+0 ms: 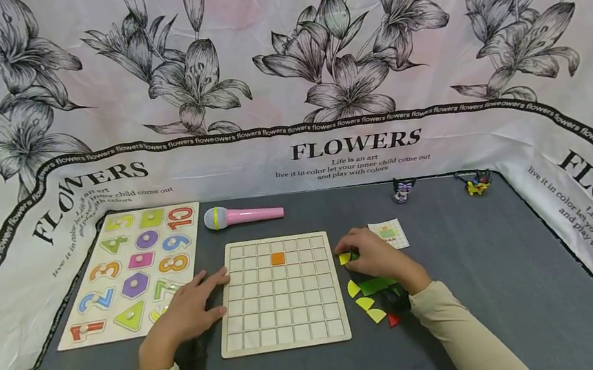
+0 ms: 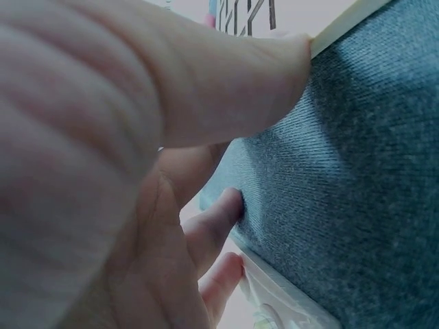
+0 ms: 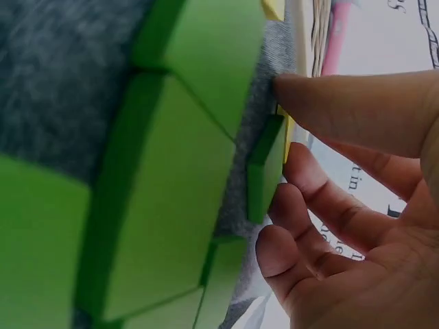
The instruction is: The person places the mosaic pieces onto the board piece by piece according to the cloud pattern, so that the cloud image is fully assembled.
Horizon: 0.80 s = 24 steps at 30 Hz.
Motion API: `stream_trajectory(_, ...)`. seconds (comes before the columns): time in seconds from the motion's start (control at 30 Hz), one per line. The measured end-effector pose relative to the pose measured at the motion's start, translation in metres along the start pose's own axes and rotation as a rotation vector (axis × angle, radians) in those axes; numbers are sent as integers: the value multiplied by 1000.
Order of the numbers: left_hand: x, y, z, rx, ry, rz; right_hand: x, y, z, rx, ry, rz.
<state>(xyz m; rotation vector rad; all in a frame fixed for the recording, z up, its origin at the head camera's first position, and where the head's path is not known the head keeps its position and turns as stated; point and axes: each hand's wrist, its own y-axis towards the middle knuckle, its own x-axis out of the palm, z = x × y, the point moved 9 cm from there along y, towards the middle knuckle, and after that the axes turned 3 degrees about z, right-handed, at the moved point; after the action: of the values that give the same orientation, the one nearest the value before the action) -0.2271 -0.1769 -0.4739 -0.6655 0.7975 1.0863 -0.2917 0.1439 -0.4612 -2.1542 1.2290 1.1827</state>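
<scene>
My left hand point(image 1: 185, 311) rests at the left edge of a pale wooden grid board point(image 1: 282, 308), fingers spread and fingertips at the rim. One orange square point(image 1: 278, 259) sits in an upper cell of that board. Right of the board, my right hand point(image 1: 376, 257) pinches a small yellow piece point(image 1: 345, 259) between thumb and index finger. In the right wrist view a small green piece point(image 3: 266, 168) stands close against its other fingers. Larger green pieces point(image 3: 164, 199) lie nearby. Rounded yellow pieces point(image 1: 376, 315) and a red piece point(image 1: 394, 320) lie below the hand.
A number-and-shape puzzle board point(image 1: 126, 256) lies on the left of the grey table point(image 1: 497, 295). Behind the grid board is a pink toy microphone point(image 1: 254, 215). A small pattern card point(image 1: 390, 233) is beyond the right hand. Two small figures point(image 1: 403, 190) stand at the back right.
</scene>
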Motion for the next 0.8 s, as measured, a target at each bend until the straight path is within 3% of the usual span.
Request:
stream_trajectory(0.2,0,0,-1,-13,7,-10,2,3,-2,-7,-41,19)
stream_trajectory(0.37,-2,-1,0,3,-11,1,-4,8,-6,-31,-57,85)
stream_trajectory(0.57,-1,-1,-1,-15,-13,-9,-14,14,-12,-16,71,149)
stream_trajectory(0.8,-2,-1,0,-20,-16,-10,-13,27,-21,25,178,132)
